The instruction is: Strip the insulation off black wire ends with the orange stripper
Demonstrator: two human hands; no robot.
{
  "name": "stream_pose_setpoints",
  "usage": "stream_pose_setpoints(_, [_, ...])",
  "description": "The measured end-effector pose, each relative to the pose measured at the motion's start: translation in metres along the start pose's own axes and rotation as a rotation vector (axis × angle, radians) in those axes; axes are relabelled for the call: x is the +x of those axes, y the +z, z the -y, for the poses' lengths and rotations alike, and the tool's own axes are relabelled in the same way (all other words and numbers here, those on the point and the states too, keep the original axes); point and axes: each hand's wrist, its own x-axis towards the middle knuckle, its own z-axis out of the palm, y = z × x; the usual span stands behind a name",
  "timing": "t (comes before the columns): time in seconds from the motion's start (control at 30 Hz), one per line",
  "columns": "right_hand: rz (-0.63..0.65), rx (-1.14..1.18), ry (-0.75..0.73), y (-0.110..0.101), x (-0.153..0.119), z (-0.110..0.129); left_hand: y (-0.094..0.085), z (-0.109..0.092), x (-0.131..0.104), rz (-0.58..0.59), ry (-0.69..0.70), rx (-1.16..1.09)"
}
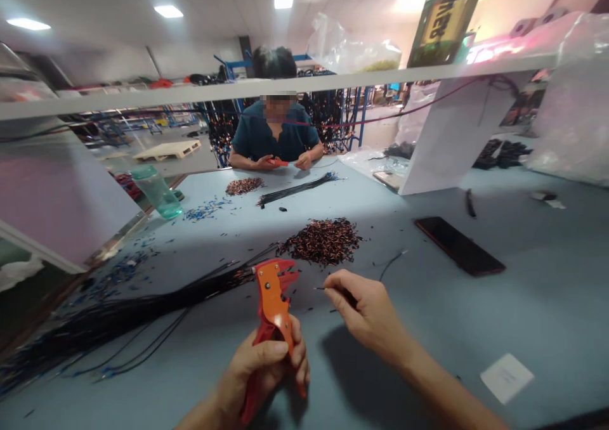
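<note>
My left hand (266, 366) is wrapped round the handles of an orange and red wire stripper (275, 300), its jaws pointing up and to the right. Between thumb and forefinger, my right hand (359, 306) pinches a thin black wire (392, 264). A short tip of the wire sticks out toward the jaws, apart from them, and the rest trails out behind the hand. Left of the tool lies a long bundle of black wires (157, 306). Just beyond the hands is a heap of small black and copper scraps (326, 240).
Across the table a person (276, 132) holds a red tool. Before them lie a smaller wire bundle (299, 188) and a copper-coloured pile (243, 186). A phone (459, 245) and a white paper square (507, 378) lie to the right. A green bottle (157, 191) stands left; a shelf (333, 82) spans above.
</note>
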Motion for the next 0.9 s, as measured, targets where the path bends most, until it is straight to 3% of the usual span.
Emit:
stream_pose_setpoints(0.3, [0.123, 0.084, 0.054, 0.005, -0.002, 0.009, -0.005, 0.003, -0.002, -0.006, 0.084, 0.151])
stream_pose_setpoints(0.5, [0.181, 0.205, 0.151, 0.008, -0.006, 0.012, -0.012, 0.002, -0.009, -0.09, 0.344, 0.692])
stream_pose_setpoints(0.73, [0.217, 0.536, 0.362, 0.011, -0.006, 0.022, -0.004, -0.005, -0.002, -0.131, 0.781, 1.42])
stream_pose_setpoints(0.9, [0.31, 0.802, 0.488, 0.013, -0.006, 0.022, -0.007, -0.004, 0.0, -0.2, 0.862, 1.656])
